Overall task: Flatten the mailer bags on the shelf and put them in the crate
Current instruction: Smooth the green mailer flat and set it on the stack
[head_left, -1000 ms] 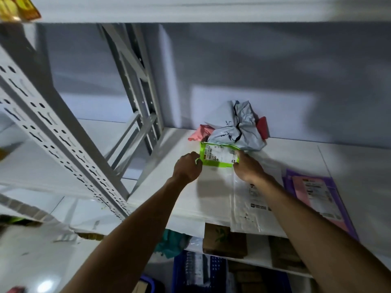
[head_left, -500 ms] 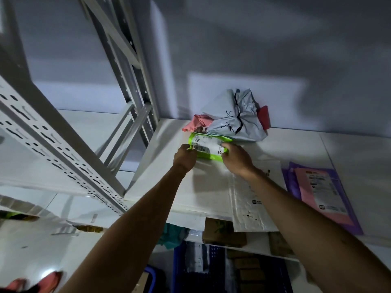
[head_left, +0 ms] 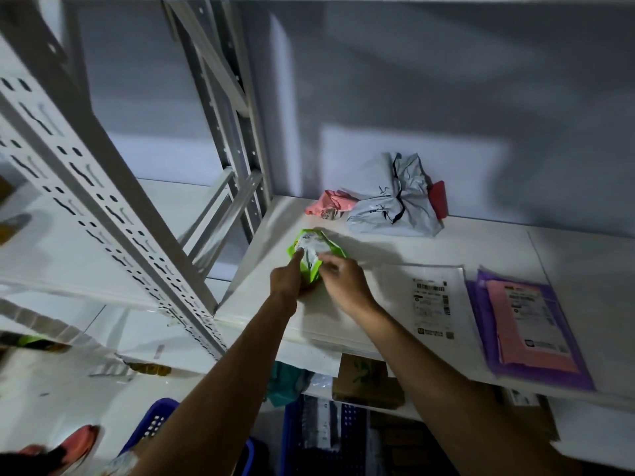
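A small green mailer bag [head_left: 311, 250] with a white label sits crumpled on the white shelf [head_left: 388, 245]. My left hand [head_left: 288, 278] grips its near left side. My right hand [head_left: 340, 280] pinches its right edge. Behind them, by the wall, lie a crumpled grey mailer [head_left: 395, 201], a pink one [head_left: 328, 202] and a red one [head_left: 438, 197]. A flat white mailer [head_left: 429, 304] and a flat purple mailer with a pink one on top [head_left: 529, 328] lie to the right. A blue crate [head_left: 309, 438] stands below the shelf.
A perforated metal upright [head_left: 103, 214] slants across the left, with another upright [head_left: 226, 108] at the shelf's back corner. Cardboard boxes [head_left: 367, 383] sit on the level below. A second blue basket [head_left: 151, 427] is on the floor at lower left.
The green mailer has turned from lying sideways between both hands to standing lengthwise and more crumpled. My hands have come closer together. The view has shifted left.
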A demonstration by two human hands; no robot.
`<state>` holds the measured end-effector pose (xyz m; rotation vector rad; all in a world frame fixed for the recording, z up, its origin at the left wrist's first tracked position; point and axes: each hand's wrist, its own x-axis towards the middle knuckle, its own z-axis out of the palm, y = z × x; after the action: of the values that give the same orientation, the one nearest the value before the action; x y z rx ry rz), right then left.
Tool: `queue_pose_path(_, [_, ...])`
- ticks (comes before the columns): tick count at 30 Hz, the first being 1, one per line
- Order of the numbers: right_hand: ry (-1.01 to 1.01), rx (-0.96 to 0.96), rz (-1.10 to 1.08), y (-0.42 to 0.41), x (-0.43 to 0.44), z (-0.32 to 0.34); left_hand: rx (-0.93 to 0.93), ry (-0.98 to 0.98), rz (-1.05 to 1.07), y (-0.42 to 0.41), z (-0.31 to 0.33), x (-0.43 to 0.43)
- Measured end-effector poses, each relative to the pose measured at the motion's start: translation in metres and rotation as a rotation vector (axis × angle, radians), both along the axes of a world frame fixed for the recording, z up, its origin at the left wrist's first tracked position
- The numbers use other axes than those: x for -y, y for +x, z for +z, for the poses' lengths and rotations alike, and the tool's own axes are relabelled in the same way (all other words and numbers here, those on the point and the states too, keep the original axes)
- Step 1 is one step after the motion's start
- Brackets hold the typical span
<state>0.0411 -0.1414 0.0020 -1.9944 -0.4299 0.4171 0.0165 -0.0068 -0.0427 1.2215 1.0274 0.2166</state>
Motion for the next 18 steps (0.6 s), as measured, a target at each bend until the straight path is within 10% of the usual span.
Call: queue_pose_path(18, [-0.337, -0.103, -0.047, -0.030, 0.047, -0.013, 0.049, -0.055, -0.251, -0.064, -0.004, 0.035])
